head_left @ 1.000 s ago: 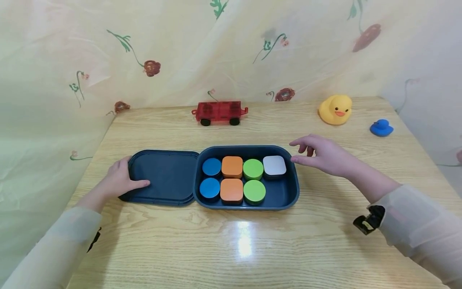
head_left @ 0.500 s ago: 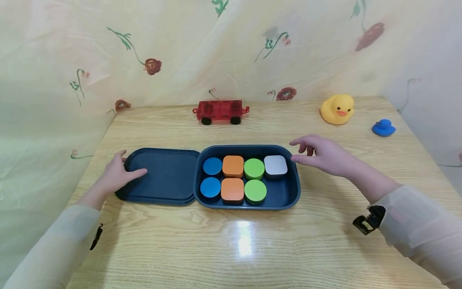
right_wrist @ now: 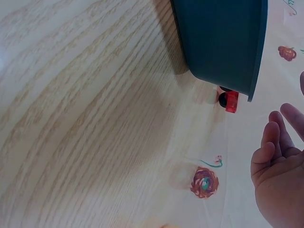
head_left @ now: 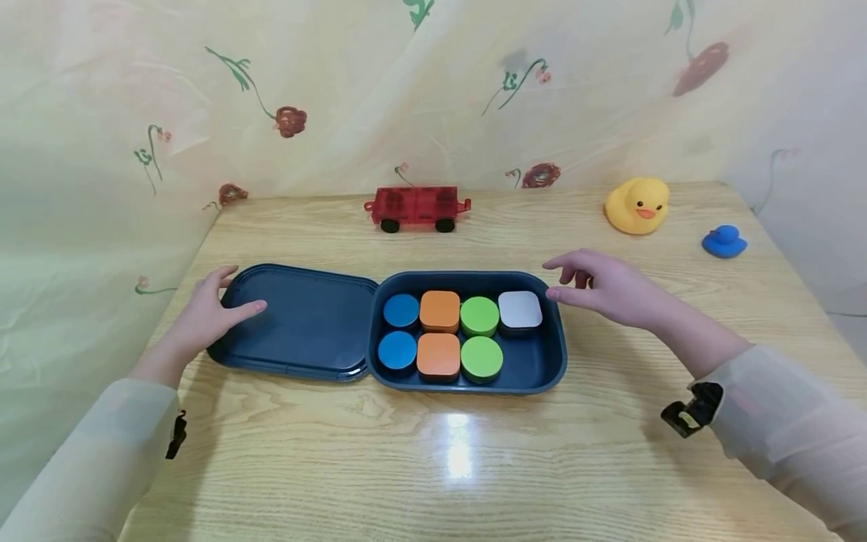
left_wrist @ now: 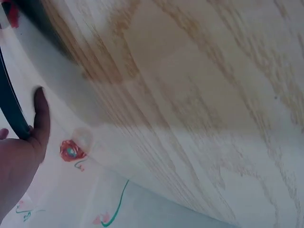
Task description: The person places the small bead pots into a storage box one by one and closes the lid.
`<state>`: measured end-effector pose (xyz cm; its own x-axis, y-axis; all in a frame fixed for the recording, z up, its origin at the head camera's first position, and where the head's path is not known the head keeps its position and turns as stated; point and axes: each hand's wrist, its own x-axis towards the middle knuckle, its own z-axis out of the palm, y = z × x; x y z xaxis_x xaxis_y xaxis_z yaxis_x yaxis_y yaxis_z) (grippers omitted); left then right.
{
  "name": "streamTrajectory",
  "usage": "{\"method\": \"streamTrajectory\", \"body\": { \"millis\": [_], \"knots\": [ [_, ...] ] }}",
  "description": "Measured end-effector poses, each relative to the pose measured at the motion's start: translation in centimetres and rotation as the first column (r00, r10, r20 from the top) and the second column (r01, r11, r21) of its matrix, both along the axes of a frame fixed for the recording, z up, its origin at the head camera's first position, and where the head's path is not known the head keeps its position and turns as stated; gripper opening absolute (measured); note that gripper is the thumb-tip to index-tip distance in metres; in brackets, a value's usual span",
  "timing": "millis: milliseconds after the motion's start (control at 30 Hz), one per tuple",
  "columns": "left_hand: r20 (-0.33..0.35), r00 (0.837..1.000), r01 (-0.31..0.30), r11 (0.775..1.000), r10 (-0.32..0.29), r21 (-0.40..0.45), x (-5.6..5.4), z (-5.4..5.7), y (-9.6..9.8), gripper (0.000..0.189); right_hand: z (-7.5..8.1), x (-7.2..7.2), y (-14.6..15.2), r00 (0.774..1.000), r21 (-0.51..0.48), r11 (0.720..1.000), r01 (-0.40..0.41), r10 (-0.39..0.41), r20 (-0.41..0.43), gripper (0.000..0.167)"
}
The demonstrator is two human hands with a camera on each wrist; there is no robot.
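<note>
My left hand grips the outer left end of a flat dark blue lid, thumb lying on top. In the left wrist view the lid's edge sits between thumb and fingers, raised over the table. The lid's right end meets the left rim of a dark blue lunch box. Inside stand small tubs: two with round blue lids, two square orange, two round green, one square white. My right hand, loosely bent and holding nothing, hovers at the box's right rim.
Behind the box stands a red toy wagon with black wheels. A yellow rubber duck and a smaller blue duck sit at the back right. A flower-patterned cloth hangs along the table's back edge.
The lid's left end has tilted upward and swung slightly away from me, with my left hand moving left and up. My right hand stays nearly still.
</note>
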<state>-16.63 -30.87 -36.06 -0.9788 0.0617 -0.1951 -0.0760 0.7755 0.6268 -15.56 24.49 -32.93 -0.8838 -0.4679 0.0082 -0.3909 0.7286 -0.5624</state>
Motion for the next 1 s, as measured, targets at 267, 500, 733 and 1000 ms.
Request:
{"method": "streamTrajectory", "body": {
  "millis": [267, 500, 733, 1000],
  "knots": [
    [0.030, 0.999, 0.015, 1.000, -0.014, -0.022, -0.1, 1.4, -0.3, 0.088, 0.5, -0.1, 0.1, 1.000, -0.012, 1.000, 0.012, -0.012, -0.012, 0.041],
    [0.005, 1.000, -0.010, 0.989, 0.009, 0.147, 0.2, 2.0, -0.9, 0.076, 0.7, -0.1, 0.0, 0.997, -0.040, 0.997, 0.072, -0.071, 0.016, 0.038],
    [0.002, 1.000, -0.001, 0.968, 0.001, 0.250, 0.3, 2.7, -0.9, 0.066, 0.9, -0.2, 0.0, 0.996, -0.047, 0.995, 0.091, -0.090, 0.030, 0.039],
    [-0.027, 0.997, -0.063, 0.951, 0.074, 0.302, 0.6, 4.7, -0.7, 0.061, 1.4, -0.4, 0.2, 0.994, -0.030, 0.994, 0.105, -0.104, 0.040, 0.042]
  ]
}}
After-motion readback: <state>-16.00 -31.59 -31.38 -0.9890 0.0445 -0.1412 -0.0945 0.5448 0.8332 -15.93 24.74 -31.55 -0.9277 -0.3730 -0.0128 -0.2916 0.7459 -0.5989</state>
